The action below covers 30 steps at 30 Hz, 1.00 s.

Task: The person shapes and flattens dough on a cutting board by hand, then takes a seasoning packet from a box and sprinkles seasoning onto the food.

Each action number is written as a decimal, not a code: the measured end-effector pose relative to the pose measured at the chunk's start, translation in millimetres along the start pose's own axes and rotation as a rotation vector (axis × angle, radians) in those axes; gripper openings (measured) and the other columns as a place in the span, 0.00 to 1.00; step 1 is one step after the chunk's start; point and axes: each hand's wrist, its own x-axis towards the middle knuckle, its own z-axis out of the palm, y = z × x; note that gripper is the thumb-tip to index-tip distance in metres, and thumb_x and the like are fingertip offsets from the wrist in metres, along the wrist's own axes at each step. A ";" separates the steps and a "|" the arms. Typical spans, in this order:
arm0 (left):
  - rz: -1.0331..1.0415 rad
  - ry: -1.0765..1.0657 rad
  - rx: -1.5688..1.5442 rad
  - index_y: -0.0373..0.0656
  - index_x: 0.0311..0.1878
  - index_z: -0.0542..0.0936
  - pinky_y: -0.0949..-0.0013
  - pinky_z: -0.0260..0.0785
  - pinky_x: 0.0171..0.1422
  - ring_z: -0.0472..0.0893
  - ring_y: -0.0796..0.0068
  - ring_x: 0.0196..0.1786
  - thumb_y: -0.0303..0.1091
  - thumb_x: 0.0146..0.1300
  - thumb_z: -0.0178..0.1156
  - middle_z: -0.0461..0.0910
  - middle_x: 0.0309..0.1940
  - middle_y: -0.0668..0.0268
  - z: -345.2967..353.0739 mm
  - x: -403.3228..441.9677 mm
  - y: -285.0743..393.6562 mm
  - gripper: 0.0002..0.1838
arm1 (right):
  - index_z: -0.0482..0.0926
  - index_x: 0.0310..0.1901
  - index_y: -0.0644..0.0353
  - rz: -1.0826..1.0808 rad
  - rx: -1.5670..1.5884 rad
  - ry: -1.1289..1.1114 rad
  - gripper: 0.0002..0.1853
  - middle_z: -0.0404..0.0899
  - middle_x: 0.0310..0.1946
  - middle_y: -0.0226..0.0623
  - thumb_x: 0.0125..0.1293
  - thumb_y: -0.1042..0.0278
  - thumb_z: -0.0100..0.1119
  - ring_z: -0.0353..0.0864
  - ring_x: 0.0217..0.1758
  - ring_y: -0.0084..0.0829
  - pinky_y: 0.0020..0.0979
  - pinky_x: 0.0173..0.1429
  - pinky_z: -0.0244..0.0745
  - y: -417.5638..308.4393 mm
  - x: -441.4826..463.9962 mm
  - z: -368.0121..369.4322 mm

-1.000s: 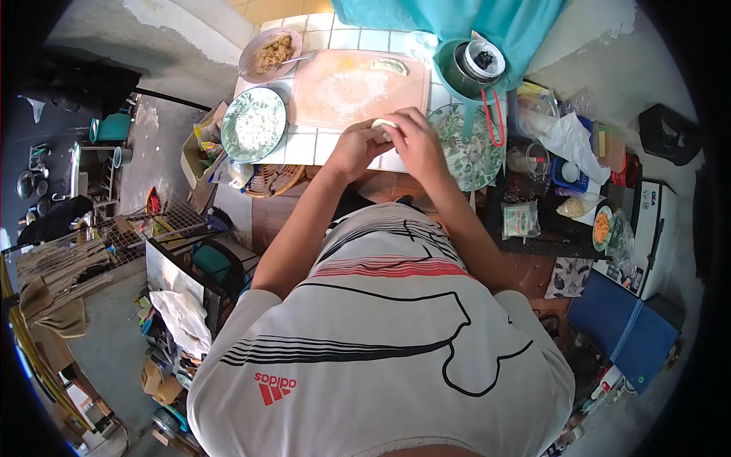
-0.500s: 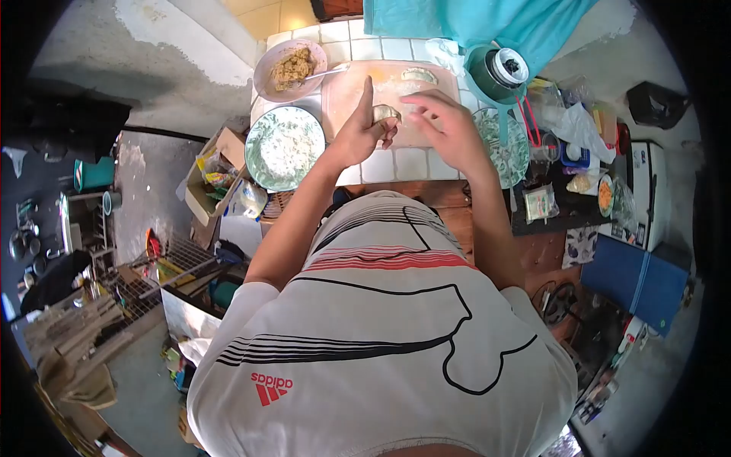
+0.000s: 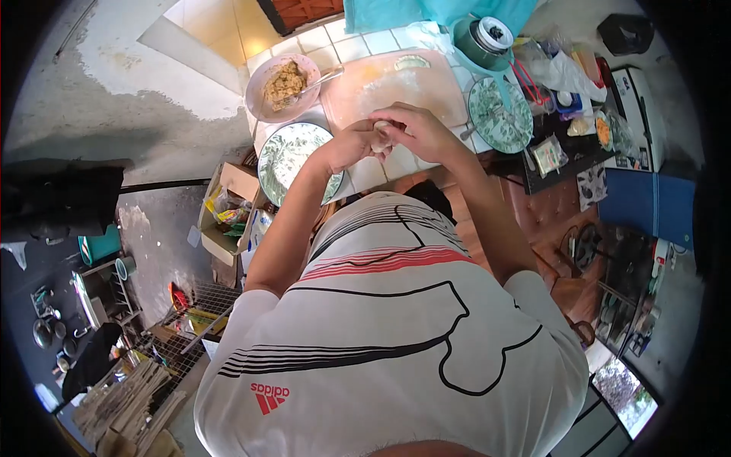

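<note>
Between my two hands is a small pale dumpling [image 3: 381,139], mostly covered by my fingers. My left hand [image 3: 349,148] is closed around it from the left. From the right, my right hand [image 3: 423,134] has its fingertips pinched on the same dumpling. Both hands are over the near edge of a floury pinkish board [image 3: 426,95]. At the far side of this board lies another dumpling [image 3: 412,62], pale and folded. A pink bowl [image 3: 256,90] of brown filling [image 3: 285,82] with a spoon [image 3: 326,78] in it stands to the left.
Left of my forearm is a green-patterned plate [image 3: 272,174] with white flour on it. Another patterned plate [image 3: 515,135] sits to the right, near a teal pan [image 3: 466,47]. A cardboard box [image 3: 218,242] of packets stands beside the tiled table [image 3: 364,177].
My right hand has closed in from open fingers onto the dumpling in my left hand. Both hands are lower and nearer my body. The camera view has rotated slightly.
</note>
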 end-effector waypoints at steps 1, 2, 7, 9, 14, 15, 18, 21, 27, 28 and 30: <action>-0.036 -0.031 -0.082 0.37 0.55 0.78 0.65 0.72 0.51 0.77 0.73 0.43 0.28 0.70 0.57 0.78 0.43 0.65 -1.1 1.9 -0.5 0.12 | 0.81 0.58 0.63 -0.054 -0.081 -0.048 0.16 0.82 0.45 0.39 0.70 0.73 0.64 0.84 0.46 0.35 0.33 0.51 0.80 3.5 -1.2 -4.5; -0.071 -0.060 -0.165 0.38 0.54 0.78 0.66 0.71 0.50 0.76 0.75 0.41 0.27 0.70 0.56 0.77 0.41 0.66 -0.9 4.2 -1.6 0.12 | 0.80 0.59 0.62 -0.110 -0.162 -0.098 0.17 0.82 0.47 0.40 0.70 0.71 0.64 0.84 0.47 0.36 0.36 0.52 0.80 6.3 -4.0 -8.5; -0.158 -0.077 -0.268 0.39 0.56 0.76 0.69 0.66 0.32 0.71 0.80 0.30 0.30 0.68 0.56 0.76 0.38 0.67 19.5 8.4 15.0 0.15 | 0.77 0.67 0.60 -0.089 -0.097 -0.205 0.28 0.82 0.47 0.38 0.65 0.72 0.72 0.83 0.47 0.35 0.35 0.54 0.80 -18.5 -19.5 -39.0; -0.223 -0.160 -0.312 0.39 0.56 0.76 0.71 0.65 0.29 0.70 0.81 0.28 0.30 0.67 0.57 0.76 0.37 0.68 16.4 21.2 13.8 0.16 | 0.75 0.71 0.58 -0.061 -0.093 -0.229 0.34 0.81 0.45 0.37 0.62 0.72 0.75 0.83 0.47 0.34 0.34 0.57 0.79 -19.1 -24.6 -46.8; -0.228 -0.137 -0.159 0.37 0.61 0.75 0.72 0.71 0.25 0.73 0.82 0.26 0.31 0.64 0.57 0.77 0.36 0.69 47.4 46.4 15.9 0.21 | 0.83 0.59 0.61 -0.170 -0.107 -0.207 0.26 0.81 0.42 0.36 0.59 0.70 0.77 0.82 0.44 0.34 0.34 0.51 0.78 -6.1 -40.7 -83.8; -0.203 -0.107 -0.201 0.36 0.65 0.74 0.70 0.75 0.30 0.76 0.81 0.29 0.34 0.69 0.59 0.78 0.39 0.68 49.9 53.9 10.5 0.23 | 0.84 0.55 0.62 -0.177 -0.169 -0.188 0.21 0.81 0.41 0.36 0.60 0.71 0.76 0.82 0.44 0.33 0.35 0.49 0.77 -5.4 -45.0 -92.8; -0.145 -0.159 0.052 0.36 0.66 0.74 0.72 0.77 0.36 0.77 0.81 0.32 0.40 0.73 0.63 0.79 0.41 0.69 61.9 85.6 3.5 0.25 | 0.84 0.54 0.63 -0.149 -0.187 -0.231 0.18 0.81 0.46 0.39 0.63 0.71 0.73 0.84 0.45 0.37 0.35 0.52 0.80 16.2 -54.1 -124.7; -0.085 -0.007 0.221 0.37 0.58 0.78 0.72 0.77 0.40 0.77 0.80 0.34 0.46 0.77 0.61 0.77 0.38 0.69 89.0 107.2 1.8 0.20 | 0.83 0.54 0.62 -0.140 -0.113 -0.197 0.17 0.80 0.50 0.39 0.65 0.72 0.71 0.84 0.47 0.38 0.36 0.52 0.80 41.6 -61.7 -152.2; -0.108 0.159 0.294 0.37 0.45 0.80 0.69 0.73 0.40 0.75 0.76 0.34 0.57 0.78 0.56 0.74 0.32 0.68 125.9 130.6 -0.5 0.27 | 0.83 0.57 0.61 -0.286 -0.207 -0.232 0.18 0.80 0.53 0.39 0.66 0.72 0.70 0.85 0.49 0.40 0.36 0.53 0.81 49.6 -75.1 -185.8; -0.155 0.122 0.302 0.37 0.43 0.79 0.69 0.72 0.39 0.75 0.75 0.34 0.58 0.79 0.55 0.74 0.31 0.68 130.5 132.6 1.3 0.27 | 0.83 0.57 0.61 -0.289 -0.199 -0.247 0.18 0.80 0.53 0.39 0.66 0.72 0.70 0.85 0.49 0.40 0.36 0.53 0.81 49.1 -75.6 -191.2; -0.149 0.149 0.259 0.38 0.45 0.78 0.68 0.72 0.39 0.74 0.75 0.34 0.58 0.79 0.55 0.74 0.32 0.67 133.5 132.9 -2.2 0.27 | 0.83 0.58 0.60 -0.276 -0.166 -0.273 0.19 0.82 0.51 0.39 0.65 0.71 0.70 0.86 0.47 0.41 0.36 0.52 0.82 48.7 -73.6 -198.1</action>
